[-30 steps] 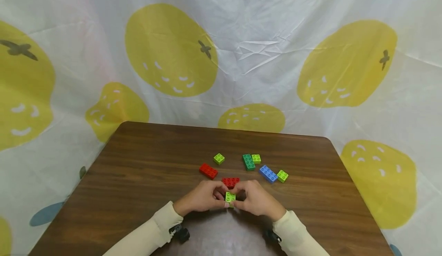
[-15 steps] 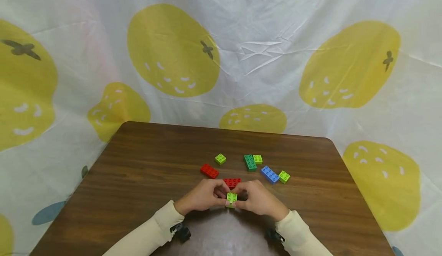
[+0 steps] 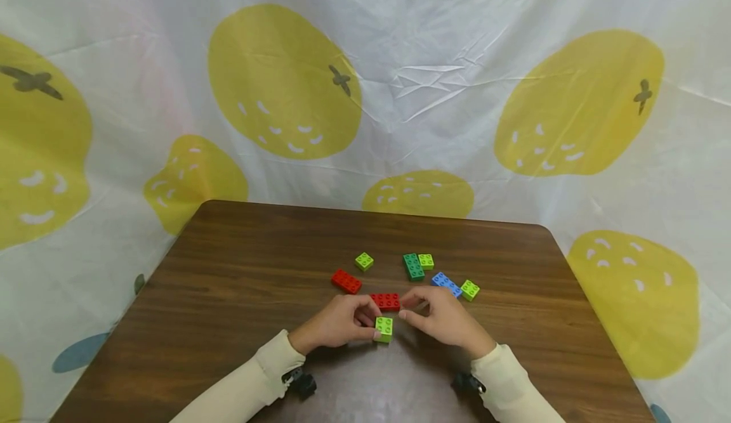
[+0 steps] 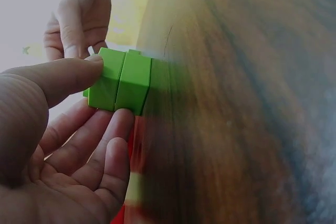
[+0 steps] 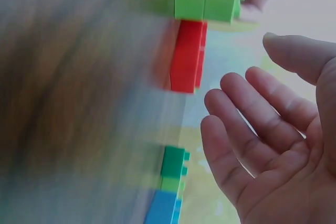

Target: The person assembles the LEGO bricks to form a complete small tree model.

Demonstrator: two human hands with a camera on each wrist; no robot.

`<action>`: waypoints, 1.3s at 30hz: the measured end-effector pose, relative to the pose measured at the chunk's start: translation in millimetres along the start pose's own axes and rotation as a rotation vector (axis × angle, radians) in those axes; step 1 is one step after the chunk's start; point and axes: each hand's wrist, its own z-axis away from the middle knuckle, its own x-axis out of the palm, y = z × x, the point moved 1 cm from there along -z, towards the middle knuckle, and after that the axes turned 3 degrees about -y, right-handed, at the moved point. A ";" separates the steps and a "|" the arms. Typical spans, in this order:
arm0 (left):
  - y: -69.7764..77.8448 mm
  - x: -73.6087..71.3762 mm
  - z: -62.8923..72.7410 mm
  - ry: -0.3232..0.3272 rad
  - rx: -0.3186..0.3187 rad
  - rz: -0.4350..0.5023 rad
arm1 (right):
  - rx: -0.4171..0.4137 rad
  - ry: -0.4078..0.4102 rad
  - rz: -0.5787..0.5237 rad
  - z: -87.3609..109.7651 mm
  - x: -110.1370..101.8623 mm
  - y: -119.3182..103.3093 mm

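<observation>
Two lime green toy bricks, one on top of the other, stand on the table in front of the person. A seam between them shows in both wrist views. My left hand pinches this stack from its left side, thumb on the near face and fingers at the far side. My right hand is just right of the stack, apart from it, its fingers loosely extended and holding nothing. Right behind the stack lies a red brick, partly hidden by the left fingers.
Farther back on the brown table lie another red brick, a lime brick, a dark green brick beside a lime one, and a blue brick beside another lime brick. A lemon-patterned curtain hangs behind.
My right hand has let go of the lime stack and moved off to the right, its fingers spreading. The left hand has stayed on the stack.
</observation>
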 end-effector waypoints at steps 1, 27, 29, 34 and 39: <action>-0.1 0.1 0.0 -0.001 -0.003 -0.001 | 0.007 0.016 0.005 0.9 -2.9 1.5; 3.2 -1.3 2.0 -0.018 -0.032 0.007 | 0.255 0.283 0.116 27.0 -64.5 82.4; 3.1 -1.2 2.1 -0.018 -0.036 0.008 | 0.284 0.275 0.137 28.9 -66.9 85.9; 2.4 -0.7 1.6 -0.017 -0.035 0.006 | 0.354 0.227 0.138 32.4 -70.1 91.1; 2.2 -0.6 0.9 -0.020 -0.036 0.007 | 0.394 0.169 0.128 35.8 -68.2 97.0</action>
